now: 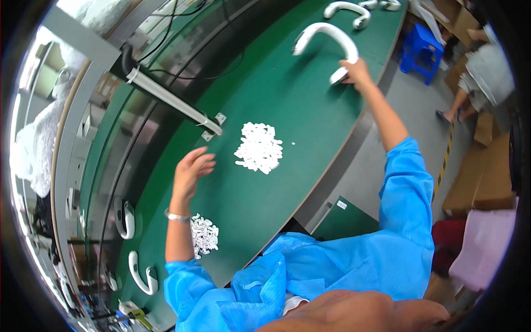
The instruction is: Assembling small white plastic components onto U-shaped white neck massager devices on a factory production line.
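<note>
My right hand (357, 75), reaching out to the far right, grips one end of a white U-shaped neckband device (337, 37) that looks like a neck fan. The device's curve and other end extend to the left above the green table. My left hand (191, 169) is held over the table with nothing in it, its fingers loosely bent and apart. To the right of that hand lies a pile of small white parts (260, 148). A second pile of small white and grey parts (204, 238) is beside my left forearm, which partly hides it.
More white U-shaped devices lie at the far end (360, 21) and near left (145, 285) of the green table (298, 110). A metal post (171, 102) rises from the table's left side. Beyond the right edge are a blue stool (421, 52), a person (481, 77) and cardboard boxes (481, 177).
</note>
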{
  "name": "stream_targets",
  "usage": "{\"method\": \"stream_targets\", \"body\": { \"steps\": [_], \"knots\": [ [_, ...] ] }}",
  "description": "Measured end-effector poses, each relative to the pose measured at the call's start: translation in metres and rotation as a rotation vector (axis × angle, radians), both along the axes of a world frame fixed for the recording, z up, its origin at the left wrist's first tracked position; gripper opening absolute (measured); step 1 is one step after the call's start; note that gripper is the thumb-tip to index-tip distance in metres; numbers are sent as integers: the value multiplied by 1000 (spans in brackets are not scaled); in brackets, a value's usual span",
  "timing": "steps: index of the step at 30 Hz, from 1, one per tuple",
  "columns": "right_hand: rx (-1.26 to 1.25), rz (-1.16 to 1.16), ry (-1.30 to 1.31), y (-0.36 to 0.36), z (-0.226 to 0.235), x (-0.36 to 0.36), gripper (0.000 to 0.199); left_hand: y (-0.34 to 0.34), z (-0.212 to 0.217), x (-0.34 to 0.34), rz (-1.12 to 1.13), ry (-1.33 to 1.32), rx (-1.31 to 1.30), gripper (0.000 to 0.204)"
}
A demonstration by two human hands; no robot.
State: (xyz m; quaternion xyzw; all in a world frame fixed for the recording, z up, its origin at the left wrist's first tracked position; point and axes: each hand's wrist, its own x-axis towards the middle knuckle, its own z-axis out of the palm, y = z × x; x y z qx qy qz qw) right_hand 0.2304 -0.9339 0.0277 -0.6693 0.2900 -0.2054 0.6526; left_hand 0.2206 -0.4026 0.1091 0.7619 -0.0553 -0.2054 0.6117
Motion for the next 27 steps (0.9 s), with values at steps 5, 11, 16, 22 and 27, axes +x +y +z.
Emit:
{"method": "stream_targets", "body": {
  "steps": [5,11,16,22,27],
  "knots": [
    [-171,-12,179,-124,-27,100,31,151,8,-54,456,-13,177,40],
    [78,-82,293,-256,-57,158,44,248,19,-105,796,-32,470,41],
    [-749,-329,782,-304,-70,159,65,349,-5,-101,766,-271,1149,43],
    [-1193,6,-114,-47,10,110,43,420,-39,-1,887,-227,1662,47],
    [-691,697,-161,294,83,-27,22,480,-54,49,1085,223,1120,54]
  ]
}}
